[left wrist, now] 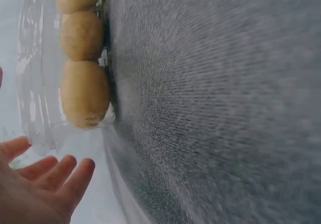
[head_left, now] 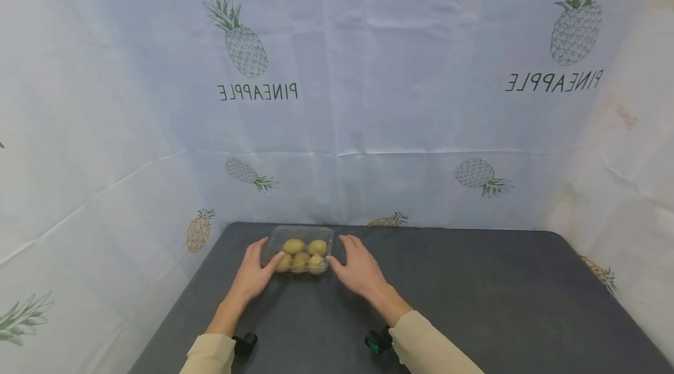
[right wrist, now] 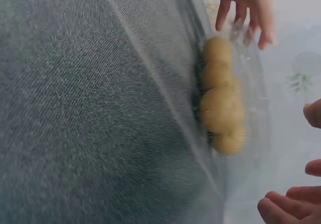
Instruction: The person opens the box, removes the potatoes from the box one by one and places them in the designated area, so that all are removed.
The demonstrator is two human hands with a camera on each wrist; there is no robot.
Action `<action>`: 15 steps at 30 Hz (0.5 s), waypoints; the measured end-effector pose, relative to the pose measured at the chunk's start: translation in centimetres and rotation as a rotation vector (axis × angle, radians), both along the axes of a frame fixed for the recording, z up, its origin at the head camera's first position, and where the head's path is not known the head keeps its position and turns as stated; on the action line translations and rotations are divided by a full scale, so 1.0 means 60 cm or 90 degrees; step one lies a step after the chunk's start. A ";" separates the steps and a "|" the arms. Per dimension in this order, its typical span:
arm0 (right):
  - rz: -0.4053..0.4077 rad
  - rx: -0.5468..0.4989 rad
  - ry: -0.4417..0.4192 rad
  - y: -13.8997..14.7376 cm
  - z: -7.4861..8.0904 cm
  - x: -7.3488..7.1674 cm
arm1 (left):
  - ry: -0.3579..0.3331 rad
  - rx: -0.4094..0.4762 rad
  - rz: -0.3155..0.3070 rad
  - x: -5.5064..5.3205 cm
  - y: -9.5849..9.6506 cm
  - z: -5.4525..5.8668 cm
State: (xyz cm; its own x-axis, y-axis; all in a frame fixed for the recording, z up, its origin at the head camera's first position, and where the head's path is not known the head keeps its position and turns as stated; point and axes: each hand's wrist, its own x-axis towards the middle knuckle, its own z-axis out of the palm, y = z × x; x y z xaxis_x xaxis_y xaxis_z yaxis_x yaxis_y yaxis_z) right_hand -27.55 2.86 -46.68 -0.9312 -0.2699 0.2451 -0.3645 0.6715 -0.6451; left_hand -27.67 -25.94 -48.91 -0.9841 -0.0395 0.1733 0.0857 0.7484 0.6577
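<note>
A clear plastic box [head_left: 274, 237] sits at the back of the table, left of the middle. Inside it lie several smooth, yellow-brown, egg-shaped pieces of produce [left wrist: 84, 93], like small potatoes or kiwifruit; I cannot tell which. My left hand [head_left: 254, 274] is at the box's left side, thumb apart from the fingers. On the opposite side, my right hand [head_left: 360, 268] has its thumb near the box's right front corner and its fingers spread. Both wrist views show loosely spread fingers beside the box, with no grip around it. Whether a fingertip touches the plastic is hard to tell.
The dark grey table [head_left: 474, 298] extends to the right and toward me. A pale cloth [head_left: 389, 116] printed with pineapples hangs behind it and at both sides. Dark wrist straps [head_left: 244, 343] show by the cuffs.
</note>
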 end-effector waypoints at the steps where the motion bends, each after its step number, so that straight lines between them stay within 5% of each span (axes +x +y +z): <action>1: 0.004 -0.002 -0.005 -0.003 -0.004 -0.004 | -0.007 0.015 -0.002 -0.003 -0.001 -0.002; 15: 0.004 -0.114 -0.120 -0.037 -0.046 -0.028 | -0.063 0.121 -0.017 -0.013 0.009 -0.008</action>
State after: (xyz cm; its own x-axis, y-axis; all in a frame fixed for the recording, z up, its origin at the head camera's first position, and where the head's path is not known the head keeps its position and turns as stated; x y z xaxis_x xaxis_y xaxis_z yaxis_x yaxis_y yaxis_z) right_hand -29.23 0.61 -49.43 -0.9634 -0.2437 0.1117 -0.2302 0.5385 -0.8106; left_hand -28.43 -25.38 -49.37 -0.9971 -0.0364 0.0671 0.0312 0.6079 0.7934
